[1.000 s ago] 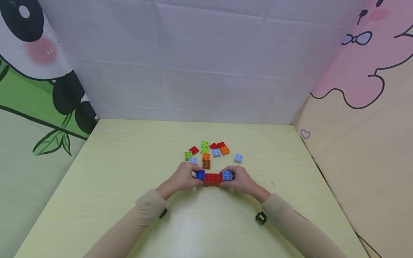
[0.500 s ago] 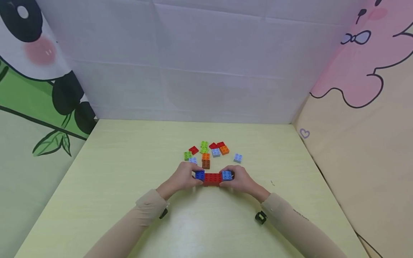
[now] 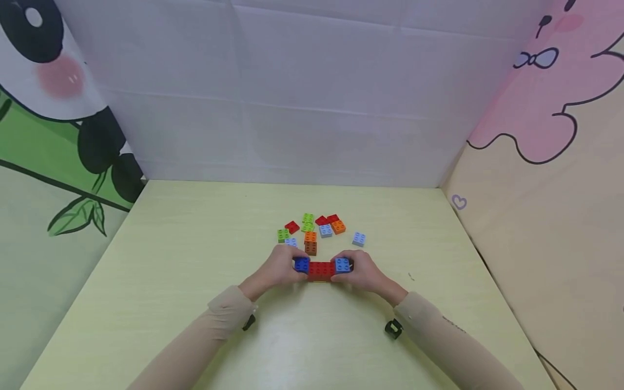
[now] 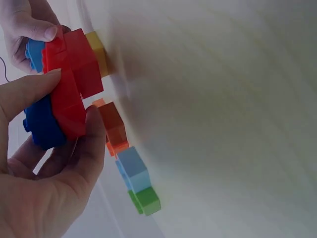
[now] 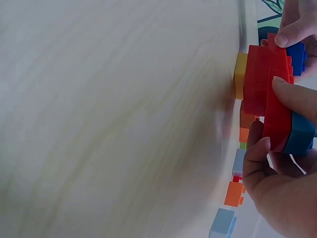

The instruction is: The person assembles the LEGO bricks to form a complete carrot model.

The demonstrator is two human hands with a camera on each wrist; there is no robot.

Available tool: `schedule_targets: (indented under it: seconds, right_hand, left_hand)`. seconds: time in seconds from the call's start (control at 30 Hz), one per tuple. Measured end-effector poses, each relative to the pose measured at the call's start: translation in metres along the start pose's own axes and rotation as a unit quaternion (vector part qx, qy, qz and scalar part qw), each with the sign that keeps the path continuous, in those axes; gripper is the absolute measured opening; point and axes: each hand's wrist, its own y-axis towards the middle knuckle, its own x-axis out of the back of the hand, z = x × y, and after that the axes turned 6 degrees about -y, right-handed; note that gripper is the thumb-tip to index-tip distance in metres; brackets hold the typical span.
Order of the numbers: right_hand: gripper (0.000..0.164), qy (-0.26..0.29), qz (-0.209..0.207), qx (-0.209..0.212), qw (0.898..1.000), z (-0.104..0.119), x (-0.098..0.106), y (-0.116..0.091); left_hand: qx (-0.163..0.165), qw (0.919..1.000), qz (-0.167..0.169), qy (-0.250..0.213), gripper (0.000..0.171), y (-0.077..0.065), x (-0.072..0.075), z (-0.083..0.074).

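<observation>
A built stack of toy building bricks [image 3: 320,269] is held level between both hands near the table's middle. It has a yellow brick [image 4: 97,52] at the bottom, red bricks [image 5: 256,79] above it, then a dark blue brick [image 3: 301,264] on top at the left end and a light blue brick [image 3: 343,265] at the right end. My left hand [image 3: 279,266] pinches the left end, thumb on the near side. At the right end, my right hand [image 3: 363,271] grips in the same way. Some fingers are hidden behind the stack.
Just beyond the hands lie loose bricks: an orange-and-brown pair [image 3: 310,244], green bricks [image 3: 307,222], a red brick [image 3: 292,227], an orange brick [image 3: 338,227] and a light blue brick [image 3: 358,239] off to the right. Printed cloth walls [image 3: 292,135] stand around the table [image 3: 195,227].
Both hands keep their hold on the brick stack, which stays in place. Only a very slight shift of the whole head view shows.
</observation>
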Motion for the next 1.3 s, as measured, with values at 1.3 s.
schedule_targets:
  seconds: [1.3]
  right_hand:
    - [0.037,0.006,0.001,0.018,1.0,-0.002,-0.001,0.0]
  left_hand:
    - [0.012,0.9963,-0.017,-0.083,0.033,0.013,-0.029,0.002]
